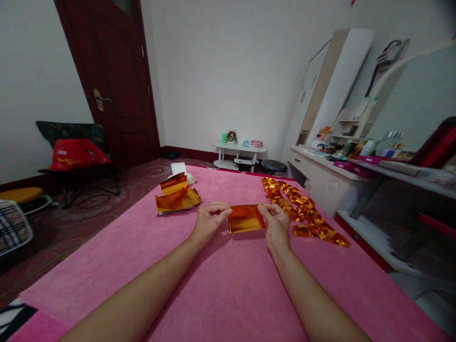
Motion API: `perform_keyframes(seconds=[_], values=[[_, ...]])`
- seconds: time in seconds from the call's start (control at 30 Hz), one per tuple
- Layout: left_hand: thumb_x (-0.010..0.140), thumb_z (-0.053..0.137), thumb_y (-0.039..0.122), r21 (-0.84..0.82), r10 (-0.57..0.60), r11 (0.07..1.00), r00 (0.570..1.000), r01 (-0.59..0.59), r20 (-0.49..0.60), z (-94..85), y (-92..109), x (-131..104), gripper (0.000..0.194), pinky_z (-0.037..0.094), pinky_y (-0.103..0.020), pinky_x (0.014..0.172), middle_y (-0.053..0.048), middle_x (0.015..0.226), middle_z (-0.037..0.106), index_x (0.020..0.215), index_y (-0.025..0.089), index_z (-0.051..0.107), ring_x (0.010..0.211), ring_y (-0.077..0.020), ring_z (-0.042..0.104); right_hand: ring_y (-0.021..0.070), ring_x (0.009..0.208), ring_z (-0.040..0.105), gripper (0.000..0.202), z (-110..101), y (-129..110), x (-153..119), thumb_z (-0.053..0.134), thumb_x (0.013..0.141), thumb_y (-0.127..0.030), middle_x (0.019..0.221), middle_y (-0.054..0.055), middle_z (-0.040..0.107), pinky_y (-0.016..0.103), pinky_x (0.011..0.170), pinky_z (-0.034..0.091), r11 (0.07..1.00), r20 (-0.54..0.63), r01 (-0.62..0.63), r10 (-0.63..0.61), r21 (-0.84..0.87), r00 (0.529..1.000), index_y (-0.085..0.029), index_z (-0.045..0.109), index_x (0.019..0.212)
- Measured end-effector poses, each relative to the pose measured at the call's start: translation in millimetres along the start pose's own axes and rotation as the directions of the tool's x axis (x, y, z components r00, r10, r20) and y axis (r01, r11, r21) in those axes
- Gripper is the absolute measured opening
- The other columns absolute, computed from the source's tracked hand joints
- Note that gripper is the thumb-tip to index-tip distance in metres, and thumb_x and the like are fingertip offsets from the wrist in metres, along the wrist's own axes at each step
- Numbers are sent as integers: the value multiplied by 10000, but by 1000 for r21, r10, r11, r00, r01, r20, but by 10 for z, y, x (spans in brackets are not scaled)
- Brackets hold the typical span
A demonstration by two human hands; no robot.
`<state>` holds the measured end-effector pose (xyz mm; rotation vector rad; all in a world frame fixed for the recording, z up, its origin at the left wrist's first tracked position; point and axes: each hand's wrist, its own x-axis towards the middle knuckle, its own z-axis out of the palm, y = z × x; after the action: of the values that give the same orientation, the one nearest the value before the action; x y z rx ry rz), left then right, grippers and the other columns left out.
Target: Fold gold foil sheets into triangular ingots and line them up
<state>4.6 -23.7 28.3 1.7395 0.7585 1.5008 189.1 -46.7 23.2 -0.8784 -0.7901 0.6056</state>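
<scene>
A rectangular sheet of shiny gold foil paper (246, 219) is stretched between my two hands, just above the pink cloth (213, 285). My left hand (213, 219) pinches its upper left corner between thumb and fingers. At the upper right corner, my right hand (276, 221) pinches it in the same way. To the left lies a stack of gold foil sheets (178, 202), with more sheets tilted up behind it. Rows of folded gold foil pieces (302, 204) lie to the right, beyond my right hand.
Behind the foil stack are a white box (178, 168) and a pale bundle (191, 179). A dressing table (320, 171) crowded with bottles stands at the right. A chair with a red bag (78, 154) is at the left, and a low white table (238, 148) is by the wall.
</scene>
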Motion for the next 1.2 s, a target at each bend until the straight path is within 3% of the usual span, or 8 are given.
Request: perform_keyframes(seconds=[0.4, 1.2], values=[[669, 702, 285, -102, -109, 990, 991, 101, -73, 11, -4, 16, 154, 496, -238, 630, -58, 727, 707, 653, 133, 687, 663, -150, 633, 108, 612, 582, 199, -6, 35, 4, 794, 542, -208, 642, -24, 644, 254, 660, 468, 996, 4, -20, 20, 85, 1000, -179, 622, 638], [654, 700, 253, -149, -136, 981, 988, 123, -77, 30, -29, 42, 146, 478, -220, 619, -50, 720, 704, 590, 132, 651, 658, -139, 625, 93, 622, 597, 215, 23, 49, -4, 793, 517, -149, 647, -29, 653, 227, 669, 473, 984, -15, -44, 47, 170, 999, -159, 603, 616]])
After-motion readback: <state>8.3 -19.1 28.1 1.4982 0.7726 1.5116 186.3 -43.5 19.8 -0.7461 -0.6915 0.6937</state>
